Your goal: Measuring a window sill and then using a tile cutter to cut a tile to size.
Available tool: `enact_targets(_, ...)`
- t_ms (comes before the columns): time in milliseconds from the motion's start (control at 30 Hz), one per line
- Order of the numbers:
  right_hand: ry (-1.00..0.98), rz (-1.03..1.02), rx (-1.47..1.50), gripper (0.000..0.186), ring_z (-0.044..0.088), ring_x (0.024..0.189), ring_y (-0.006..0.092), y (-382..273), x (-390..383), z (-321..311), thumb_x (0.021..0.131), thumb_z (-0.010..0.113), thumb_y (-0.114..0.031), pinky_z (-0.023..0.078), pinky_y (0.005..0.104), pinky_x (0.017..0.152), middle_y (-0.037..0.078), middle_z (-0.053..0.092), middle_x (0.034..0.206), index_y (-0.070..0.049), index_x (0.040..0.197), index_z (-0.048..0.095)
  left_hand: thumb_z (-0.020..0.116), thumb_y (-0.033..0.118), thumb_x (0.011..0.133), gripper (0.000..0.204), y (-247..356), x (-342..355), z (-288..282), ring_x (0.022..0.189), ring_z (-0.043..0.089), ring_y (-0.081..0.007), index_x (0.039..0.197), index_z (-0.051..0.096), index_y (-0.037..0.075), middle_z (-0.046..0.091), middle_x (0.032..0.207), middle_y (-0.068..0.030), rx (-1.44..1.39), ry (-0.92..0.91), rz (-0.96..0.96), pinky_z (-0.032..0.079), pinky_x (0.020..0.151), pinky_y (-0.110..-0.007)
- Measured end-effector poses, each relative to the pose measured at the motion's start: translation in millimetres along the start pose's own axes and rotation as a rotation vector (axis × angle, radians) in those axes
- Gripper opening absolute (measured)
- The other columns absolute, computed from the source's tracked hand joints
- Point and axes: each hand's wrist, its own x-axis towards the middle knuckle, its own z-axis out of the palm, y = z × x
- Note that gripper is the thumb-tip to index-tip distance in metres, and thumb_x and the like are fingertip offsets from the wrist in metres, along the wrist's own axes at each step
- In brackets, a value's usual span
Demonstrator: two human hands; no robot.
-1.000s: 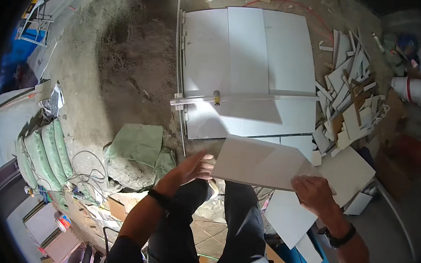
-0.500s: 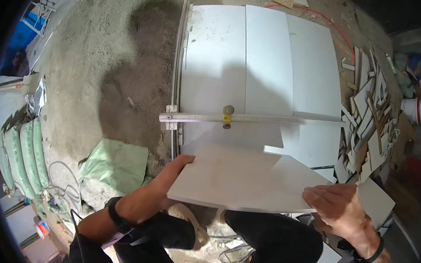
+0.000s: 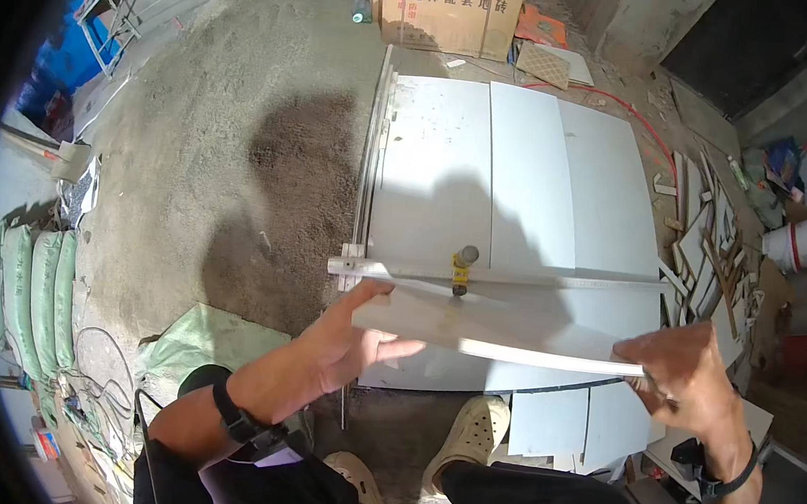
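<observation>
A pale rectangular tile (image 3: 502, 328) is seen almost edge-on above white boards (image 3: 430, 159) on the floor. My left hand (image 3: 345, 337) grips its left end, thumb on top and fingers below. At the other end, my right hand (image 3: 688, 369) is closed on the tile, its fingertips partly hidden. Under and beyond the tile, a metal ruler bar (image 3: 572, 282) with a yellow slider (image 3: 461, 272) crosses the boards, joined to a long rail (image 3: 373, 174) along their left side.
Green sacks (image 3: 17, 288) and cables lie at left. A green sheet (image 3: 203, 331) is near my legs. A cardboard box (image 3: 440, 23) stands at the back. Board offcuts (image 3: 697, 256), a white bucket (image 3: 795, 240) and a red hose (image 3: 623, 108) are at right. My clogs (image 3: 470, 428) are below.
The tile has moved forward over the ruler bar and tilted to nearly edge-on, both hands moving with it. My feet have come into view lower down, and more of the background shows.
</observation>
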Motion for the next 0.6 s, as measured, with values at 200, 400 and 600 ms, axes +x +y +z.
enact_targets(200, 0.100, -0.036, -0.094, 0.032, 0.061, 0.059, 0.0271, 24, 28, 7, 0.058, 0.067, 0.002, 0.048, 0.0378, 0.052, 0.008, 0.060, 0.067, -0.005, 0.090, 0.065, 0.044, 0.023, 0.098, 0.031, 32, 37, 3, 0.115, 0.054, -0.0242, 0.121, 0.047, 0.003, 0.056, 0.121, -0.0095, 0.000, -0.049, 0.089, 0.042, 0.105, -0.045)
enact_targets(400, 0.227, -0.124, -0.199, 0.033, 0.060, 0.058, 0.0285, 30, 48, 12, 0.062, 0.066, 0.004, 0.048, 0.0376, 0.052, 0.009, 0.060, 0.067, -0.003, 0.094, 0.061, 0.045, 0.026, 0.096, 0.033, 58, 74, -26, 0.107, 0.060, -0.0247, 0.117, 0.051, 0.002, 0.060, 0.112, -0.0103, 0.134, -0.182, 0.261, 0.048, 0.098, -0.039)
enact_targets(600, 0.239, -0.093, -0.264, 0.021, 0.068, 0.070, 0.0247, -10, -6, 48, 0.066, 0.066, 0.000, 0.056, 0.0344, 0.055, 0.010, 0.067, 0.078, -0.002, 0.087, 0.063, 0.052, 0.028, 0.089, 0.045, 13, 28, -25, 0.093, 0.065, -0.0256, 0.121, 0.050, -0.004, 0.062, 0.105, -0.0147, -0.009, -0.135, -0.077, 0.053, 0.088, -0.039)
